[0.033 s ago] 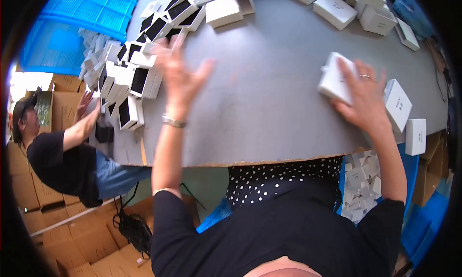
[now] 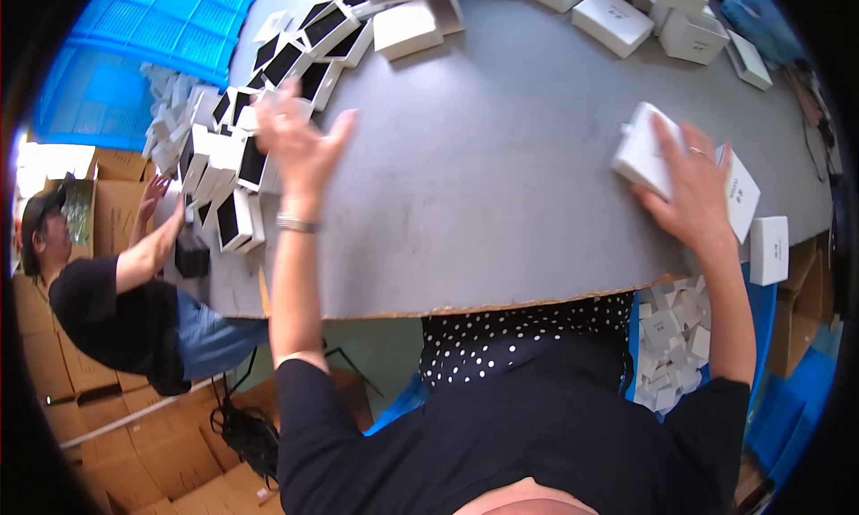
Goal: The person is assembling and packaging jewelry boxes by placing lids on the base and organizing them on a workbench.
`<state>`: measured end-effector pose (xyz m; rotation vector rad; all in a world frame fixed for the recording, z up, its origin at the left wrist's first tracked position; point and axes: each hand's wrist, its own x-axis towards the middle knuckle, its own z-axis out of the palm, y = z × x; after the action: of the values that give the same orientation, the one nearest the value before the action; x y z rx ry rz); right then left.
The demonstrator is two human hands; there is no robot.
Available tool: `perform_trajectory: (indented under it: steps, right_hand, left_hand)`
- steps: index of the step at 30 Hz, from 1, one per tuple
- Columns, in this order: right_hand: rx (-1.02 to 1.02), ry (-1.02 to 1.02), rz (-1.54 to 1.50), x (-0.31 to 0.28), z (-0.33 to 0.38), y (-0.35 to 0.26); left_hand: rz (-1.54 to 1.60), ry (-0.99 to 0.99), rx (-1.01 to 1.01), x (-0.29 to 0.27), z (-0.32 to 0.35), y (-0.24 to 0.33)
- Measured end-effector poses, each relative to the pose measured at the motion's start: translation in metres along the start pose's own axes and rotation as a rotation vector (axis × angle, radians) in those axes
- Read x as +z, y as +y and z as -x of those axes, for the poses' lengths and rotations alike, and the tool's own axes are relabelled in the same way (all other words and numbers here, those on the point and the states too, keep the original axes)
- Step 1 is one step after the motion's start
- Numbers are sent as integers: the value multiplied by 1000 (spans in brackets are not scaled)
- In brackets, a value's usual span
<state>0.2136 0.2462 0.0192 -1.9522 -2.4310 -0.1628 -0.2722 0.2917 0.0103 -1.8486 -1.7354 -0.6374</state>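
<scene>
Right hand's (image 2: 693, 193) got a white box (image 2: 642, 153), left hand's (image 2: 300, 153) spread wide over on the other side of the desk (image 2: 483, 202).

Nearest up, a heap of white cardboard pieces (image 2: 669, 345) sits below the front edge, toward the right. The held box is tilted, inward from the right edge, fingers across its top. Left hand's thumb sticks out; fingers are blurry, so can't tell if they touch the open white boxes (image 2: 284, 61) piled along the left edge. More closed boxes (image 2: 612, 23) are way back by the far right corner.
</scene>
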Motion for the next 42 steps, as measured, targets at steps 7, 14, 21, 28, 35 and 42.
perform_trajectory:
  steps: [7, 14, 21, 28, 35, 42]
  right_hand:
    - [330, -127, 112, -27, 69, 69]
    - [21, 314, -61, 28, -140, 15]
    - [-183, 253, -37, 54, -160, -36]
    - [-68, 491, -153, 59, -154, -31]
    - [66, 335, -395, 66, -211, -55]
    - [-150, 309, -322, 59, -227, -115]
  left_hand:
    - [-59, -329, -157, 2, -18, -138]
    - [441, 99, -64, -28, 34, 30]
    - [569, -366, -98, -59, 100, 93]
    - [772, -456, 69, -55, 53, 72]
    - [398, -496, 29, -69, 79, 151]
    - [390, -602, -111, -95, 86, 157]
